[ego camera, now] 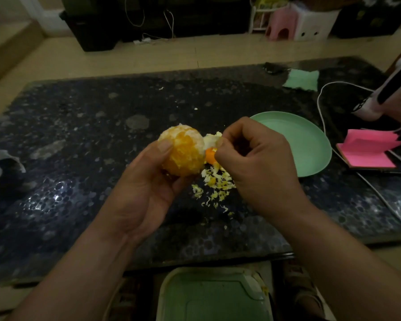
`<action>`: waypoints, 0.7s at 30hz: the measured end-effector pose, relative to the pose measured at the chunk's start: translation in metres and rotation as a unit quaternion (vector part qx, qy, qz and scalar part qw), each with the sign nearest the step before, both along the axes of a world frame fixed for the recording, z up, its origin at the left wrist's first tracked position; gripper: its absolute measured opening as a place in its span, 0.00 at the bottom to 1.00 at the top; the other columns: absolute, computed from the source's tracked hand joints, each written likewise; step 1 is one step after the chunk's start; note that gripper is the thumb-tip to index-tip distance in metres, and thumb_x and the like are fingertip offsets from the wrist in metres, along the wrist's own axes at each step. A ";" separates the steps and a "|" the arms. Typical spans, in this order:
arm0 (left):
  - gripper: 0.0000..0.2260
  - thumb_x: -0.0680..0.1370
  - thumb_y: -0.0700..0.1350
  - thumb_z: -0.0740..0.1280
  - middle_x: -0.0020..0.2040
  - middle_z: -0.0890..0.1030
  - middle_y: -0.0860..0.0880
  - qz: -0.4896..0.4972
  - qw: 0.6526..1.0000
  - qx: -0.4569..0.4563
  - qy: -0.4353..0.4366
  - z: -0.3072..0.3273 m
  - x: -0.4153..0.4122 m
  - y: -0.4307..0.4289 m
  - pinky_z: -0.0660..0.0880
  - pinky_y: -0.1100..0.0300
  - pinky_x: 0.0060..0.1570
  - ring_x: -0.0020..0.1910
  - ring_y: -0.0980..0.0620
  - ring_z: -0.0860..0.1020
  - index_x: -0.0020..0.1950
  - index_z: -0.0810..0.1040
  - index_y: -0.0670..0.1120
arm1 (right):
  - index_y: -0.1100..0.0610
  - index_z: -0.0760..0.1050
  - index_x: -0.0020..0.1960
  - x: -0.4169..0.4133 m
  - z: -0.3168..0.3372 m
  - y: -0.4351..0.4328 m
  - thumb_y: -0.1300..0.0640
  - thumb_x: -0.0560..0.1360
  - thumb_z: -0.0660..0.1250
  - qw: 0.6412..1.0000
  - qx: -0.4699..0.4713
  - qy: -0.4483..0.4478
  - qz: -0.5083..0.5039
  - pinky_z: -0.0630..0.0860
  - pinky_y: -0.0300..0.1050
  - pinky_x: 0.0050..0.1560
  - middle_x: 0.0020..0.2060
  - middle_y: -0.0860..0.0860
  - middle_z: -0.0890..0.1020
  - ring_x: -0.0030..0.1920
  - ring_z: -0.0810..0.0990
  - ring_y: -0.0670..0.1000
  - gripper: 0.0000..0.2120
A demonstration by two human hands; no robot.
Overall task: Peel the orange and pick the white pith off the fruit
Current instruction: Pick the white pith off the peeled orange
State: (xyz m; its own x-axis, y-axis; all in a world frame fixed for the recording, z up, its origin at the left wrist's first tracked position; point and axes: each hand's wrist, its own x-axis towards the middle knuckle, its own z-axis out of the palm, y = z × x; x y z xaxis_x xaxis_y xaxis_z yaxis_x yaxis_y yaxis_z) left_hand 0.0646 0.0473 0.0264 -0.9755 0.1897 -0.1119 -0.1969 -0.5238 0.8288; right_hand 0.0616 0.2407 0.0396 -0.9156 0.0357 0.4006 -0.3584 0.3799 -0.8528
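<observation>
Head view. Well along, judging by the fruit: rind gone from nearly all of the orange (183,151), flesh bared, with patches of white clinging to the top and far side. On the dark table (79,135) just below, a heap of pith and rind scraps (215,181). Left to do, by the look of it: clearing that remaining white, plus one small bright scrap of rind (210,156) beside the fruit; attached or loose, impossible to tell. Green plate (310,140) just beyond the right hand.

Left hand (144,181) palm up, cupping the orange from below and holding it above the table, thumb pressed on the near left face, fingers curled round the underside. Right hand (252,158) knuckles up, fingers curled in, thumb and forefinger pinching a white pith strip (212,139) at the fruit's right side, the strip touching the orange.
</observation>
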 end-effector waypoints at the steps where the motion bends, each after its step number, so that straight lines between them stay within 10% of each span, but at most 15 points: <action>1: 0.26 0.71 0.55 0.79 0.69 0.82 0.42 -0.002 1.000 0.008 0.000 0.001 0.001 0.000 0.82 0.50 0.62 0.64 0.46 0.83 0.67 0.84 0.47 | 0.56 0.78 0.41 0.000 -0.001 0.001 0.61 0.78 0.71 1.000 -0.004 -0.004 -0.002 0.73 0.42 0.33 0.32 0.50 0.78 0.33 0.76 0.50 0.07; 4: 0.15 0.79 0.52 0.67 0.64 0.85 0.45 0.003 0.999 0.031 -0.010 0.004 0.003 0.000 0.82 0.49 0.61 0.59 0.48 0.85 0.60 0.88 0.50 | 0.56 0.79 0.41 -0.001 -0.002 0.003 0.60 0.78 0.71 1.000 -0.012 -0.021 -0.005 0.72 0.39 0.33 0.32 0.50 0.79 0.32 0.75 0.48 0.07; 13: 0.26 0.81 0.55 0.64 0.68 0.81 0.40 -0.013 0.993 0.097 -0.073 0.000 0.002 -0.006 0.84 0.53 0.51 0.57 0.43 0.84 0.76 0.75 0.44 | 0.57 0.79 0.40 -0.007 -0.009 0.004 0.61 0.78 0.71 0.998 -0.019 -0.063 0.003 0.71 0.35 0.34 0.33 0.52 0.79 0.32 0.73 0.41 0.08; 21: 0.27 0.81 0.62 0.64 0.65 0.83 0.39 0.008 0.979 0.159 -0.130 -0.004 -0.003 -0.016 0.84 0.57 0.48 0.51 0.47 0.85 0.67 0.83 0.42 | 0.52 0.79 0.41 -0.024 -0.041 0.021 0.52 0.79 0.70 0.984 0.117 -0.134 -0.030 0.74 0.39 0.35 0.34 0.47 0.81 0.35 0.78 0.44 0.09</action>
State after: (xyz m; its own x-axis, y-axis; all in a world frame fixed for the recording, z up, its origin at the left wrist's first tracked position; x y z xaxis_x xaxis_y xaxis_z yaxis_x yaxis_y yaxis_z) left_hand 0.0612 0.0317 0.0225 -0.9253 0.2395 -0.2942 -0.3684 -0.7519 0.5468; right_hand 0.0380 0.2617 -0.0015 -0.9885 0.0276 0.1484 -0.1037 0.5900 -0.8007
